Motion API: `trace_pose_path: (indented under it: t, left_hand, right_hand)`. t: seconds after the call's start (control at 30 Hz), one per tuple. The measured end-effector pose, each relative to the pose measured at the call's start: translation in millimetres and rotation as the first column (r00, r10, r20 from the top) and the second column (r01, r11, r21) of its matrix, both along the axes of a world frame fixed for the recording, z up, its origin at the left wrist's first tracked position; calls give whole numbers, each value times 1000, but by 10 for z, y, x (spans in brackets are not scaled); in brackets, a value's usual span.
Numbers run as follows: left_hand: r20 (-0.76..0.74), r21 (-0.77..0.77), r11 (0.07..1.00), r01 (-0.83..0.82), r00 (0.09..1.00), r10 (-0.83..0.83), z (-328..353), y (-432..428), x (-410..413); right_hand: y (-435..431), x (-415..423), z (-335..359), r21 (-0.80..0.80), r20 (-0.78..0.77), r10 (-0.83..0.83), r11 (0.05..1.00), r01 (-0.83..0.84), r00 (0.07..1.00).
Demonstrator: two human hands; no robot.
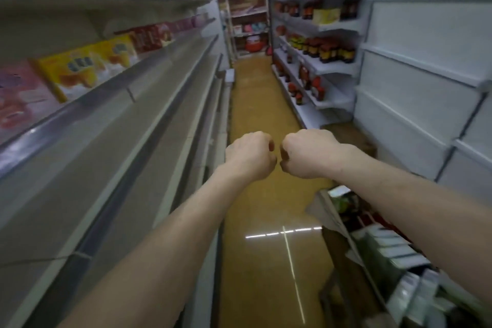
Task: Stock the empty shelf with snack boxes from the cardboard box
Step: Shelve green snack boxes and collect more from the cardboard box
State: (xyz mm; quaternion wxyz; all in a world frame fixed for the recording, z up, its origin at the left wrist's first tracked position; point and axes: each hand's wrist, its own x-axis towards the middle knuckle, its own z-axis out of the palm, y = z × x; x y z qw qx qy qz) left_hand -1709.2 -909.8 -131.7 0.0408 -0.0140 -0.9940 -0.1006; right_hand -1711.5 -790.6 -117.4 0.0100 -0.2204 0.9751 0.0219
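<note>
Aisle: glossy tan floor point(266, 114), bare grey metal shelf point(106, 141) on my left.
Hands: left hand point(250, 157) and right hand point(308, 153), empty fists, nearly touching.

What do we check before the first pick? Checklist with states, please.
1. Hands free: ok. Left hand and right hand are fisted, holding nothing.
2. Carton open: ok. Flaps up, snack boxes show inside.
3. Shelf bare: ok, below the stocked row.
4. Floor by carton clear: ok.
5. Snack box labels: cannot tell, blurred.
</note>
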Motion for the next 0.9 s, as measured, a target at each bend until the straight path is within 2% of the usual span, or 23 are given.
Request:
trace_pose_path:
  t: [0.27, 0.4, 0.57, 0.7, 0.9]
  left_hand:
    - [240, 73, 983, 166, 954, -179, -606, 1374, -140]
    - [344, 147, 968, 205, 907, -244, -970, 1893, -161]
    - [472, 163, 954, 250, 830, -298, -1560, 2389, -214]
    - [563, 188, 957, 220, 775, -289, -2056, 2640, -229]
    - [685, 209, 973, 100, 695, -219, -2612, 2789, -143]
  right_hand:
    - [1440, 16, -553, 7, 178, -186, 982, 188, 966]
    - [1989, -27, -900, -13, 242, -241, 968, 252, 940]
    - [2543, -52, -1382, -11, 370, -284, 951, 310, 884]
    - [2888, -55, -1859, 17, 471, -337, 927, 374, 815]
    - [3189, 5, -2537, 97, 552, -368, 920, 380, 749]
